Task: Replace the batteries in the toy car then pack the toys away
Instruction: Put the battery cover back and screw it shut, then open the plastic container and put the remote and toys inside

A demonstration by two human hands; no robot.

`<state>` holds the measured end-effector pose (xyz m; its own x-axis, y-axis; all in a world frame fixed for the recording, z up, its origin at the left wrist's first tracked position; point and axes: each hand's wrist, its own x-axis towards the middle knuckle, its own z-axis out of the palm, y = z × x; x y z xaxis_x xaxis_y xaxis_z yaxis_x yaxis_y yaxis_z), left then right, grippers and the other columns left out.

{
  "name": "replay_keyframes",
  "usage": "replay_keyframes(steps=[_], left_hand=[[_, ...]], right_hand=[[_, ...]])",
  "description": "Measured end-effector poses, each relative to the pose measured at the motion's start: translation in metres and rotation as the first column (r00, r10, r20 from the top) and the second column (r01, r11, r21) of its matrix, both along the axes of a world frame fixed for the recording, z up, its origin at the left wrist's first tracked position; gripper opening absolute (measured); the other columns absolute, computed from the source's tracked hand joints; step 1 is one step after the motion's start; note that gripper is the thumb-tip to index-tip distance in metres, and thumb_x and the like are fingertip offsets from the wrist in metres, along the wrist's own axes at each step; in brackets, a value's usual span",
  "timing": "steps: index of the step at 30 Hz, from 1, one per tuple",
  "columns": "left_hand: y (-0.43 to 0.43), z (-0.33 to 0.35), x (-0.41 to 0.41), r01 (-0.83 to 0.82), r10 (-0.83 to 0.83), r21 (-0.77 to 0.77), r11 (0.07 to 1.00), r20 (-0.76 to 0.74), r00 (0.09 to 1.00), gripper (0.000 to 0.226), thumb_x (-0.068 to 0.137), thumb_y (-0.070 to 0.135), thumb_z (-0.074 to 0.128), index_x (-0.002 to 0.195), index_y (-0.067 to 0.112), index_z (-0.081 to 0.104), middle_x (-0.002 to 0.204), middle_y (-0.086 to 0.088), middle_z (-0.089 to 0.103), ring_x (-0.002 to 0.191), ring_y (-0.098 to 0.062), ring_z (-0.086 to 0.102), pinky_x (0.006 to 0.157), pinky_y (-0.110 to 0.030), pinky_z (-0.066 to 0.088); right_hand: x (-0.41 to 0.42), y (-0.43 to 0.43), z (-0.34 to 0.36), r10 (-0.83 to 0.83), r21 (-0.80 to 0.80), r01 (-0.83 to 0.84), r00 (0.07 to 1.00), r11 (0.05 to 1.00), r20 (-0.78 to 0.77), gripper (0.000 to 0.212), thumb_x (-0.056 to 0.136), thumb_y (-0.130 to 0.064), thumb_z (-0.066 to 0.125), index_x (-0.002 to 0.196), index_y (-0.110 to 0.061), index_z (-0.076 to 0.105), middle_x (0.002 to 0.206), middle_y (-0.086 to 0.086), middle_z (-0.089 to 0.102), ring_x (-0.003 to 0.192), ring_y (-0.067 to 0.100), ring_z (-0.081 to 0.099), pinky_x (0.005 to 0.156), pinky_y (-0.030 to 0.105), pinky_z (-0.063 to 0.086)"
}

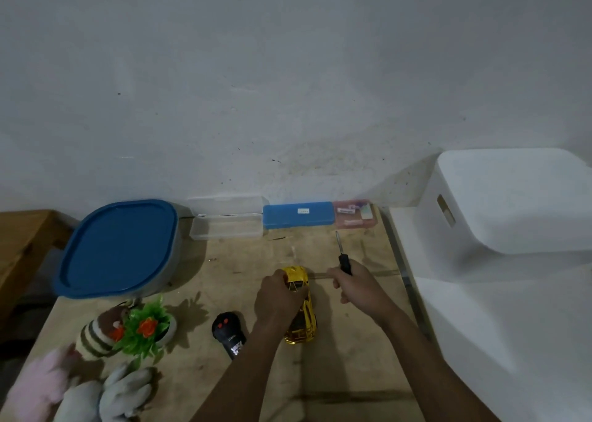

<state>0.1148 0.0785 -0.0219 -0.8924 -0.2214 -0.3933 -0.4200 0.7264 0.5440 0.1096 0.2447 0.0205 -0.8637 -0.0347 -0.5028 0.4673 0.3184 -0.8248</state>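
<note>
A shiny gold toy car (302, 320) stands on the wooden table (336, 373), nose toward me. My left hand (278, 296) grips the car's far end from the left side. My right hand (355, 285) holds a black-handled screwdriver (343, 258) just right of the car, its metal tip pointing up and away toward the wall. A black remote control (228, 333) with red buttons lies on the table left of the car.
A grey tub with a blue lid (118, 248) sits at back left. Along the wall lie a clear open case (226, 226), a blue case (298, 215) and a pink case (354, 218). Plush toys (96, 335) and a fake plant (145, 325) crowd the front left. White storage bins (512, 203) stand at right.
</note>
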Motion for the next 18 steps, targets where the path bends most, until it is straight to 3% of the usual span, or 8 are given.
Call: replay_keyframes(steps=[4,8,11,13,16,18], left_hand=[[-0.011,0.0,-0.001,-0.011,0.011,-0.01,1.0,-0.031,0.999,0.072,0.082,0.067,0.06,0.138,0.024,0.049,0.129,-0.004,0.057,0.115,-0.023,0.058,0.081,-0.031,0.045],[-0.049,0.006,-0.024,-0.295,0.323,0.202,0.934,-0.127,0.938,0.075,0.085,0.066,0.058,0.143,0.02,0.045,0.127,-0.007,0.06,0.113,-0.025,0.059,0.095,-0.043,0.051],[-0.092,0.006,-0.053,-0.412,0.478,0.325,0.851,-0.153,0.865,0.056,0.089,0.054,0.059,0.131,0.018,0.053,0.115,-0.005,0.066,0.108,-0.027,0.063,0.095,-0.044,0.052],[-0.12,-0.001,-0.074,-0.467,0.54,0.377,0.8,-0.113,0.834,0.053,0.09,0.053,0.059,0.127,0.015,0.054,0.117,-0.008,0.066,0.112,-0.028,0.062,0.098,-0.045,0.05],[-0.149,-0.017,-0.104,-0.559,0.614,0.419,0.715,0.005,0.789,0.064,0.094,0.044,0.06,0.143,0.008,0.04,0.136,-0.011,0.056,0.125,-0.031,0.053,0.107,-0.05,0.043],[-0.162,-0.029,-0.116,-0.583,0.63,0.444,0.681,0.05,0.775,0.06,0.095,0.041,0.059,0.14,0.005,0.044,0.132,-0.016,0.059,0.124,-0.035,0.055,0.106,-0.052,0.044]], right_hand=[[-0.007,-0.004,-0.003,0.049,0.045,-0.047,0.997,0.998,-0.052,0.026,0.095,-0.039,0.052,0.089,-0.013,0.055,0.074,0.002,0.047,0.066,0.014,0.049,0.063,0.033,0.041],[-0.027,-0.015,-0.003,0.09,0.1,-0.081,0.991,0.992,-0.097,0.045,0.1,-0.045,0.04,0.096,-0.003,0.058,0.071,0.002,0.047,0.065,0.013,0.047,0.062,0.031,0.037],[-0.047,-0.033,-0.002,0.189,0.172,-0.168,0.976,0.971,-0.113,0.041,0.102,-0.043,0.036,0.096,-0.01,0.06,0.075,0.004,0.056,0.068,0.014,0.052,0.063,0.031,0.039],[-0.064,-0.05,-0.004,0.287,0.203,-0.26,0.951,0.944,-0.116,0.035,0.102,-0.043,0.037,0.094,-0.018,0.06,0.074,0.002,0.058,0.068,0.013,0.053,0.065,0.033,0.042],[-0.089,-0.079,-0.009,0.43,0.272,-0.39,0.897,0.88,-0.103,0.026,0.102,-0.041,0.039,0.095,-0.024,0.056,0.07,-0.004,0.055,0.063,0.009,0.051,0.06,0.03,0.04],[-0.105,-0.102,-0.013,0.51,0.34,-0.456,0.856,0.823,-0.086,0.024,0.103,-0.038,0.039,0.101,-0.022,0.055,0.074,-0.004,0.056,0.066,0.01,0.051,0.059,0.027,0.039]])
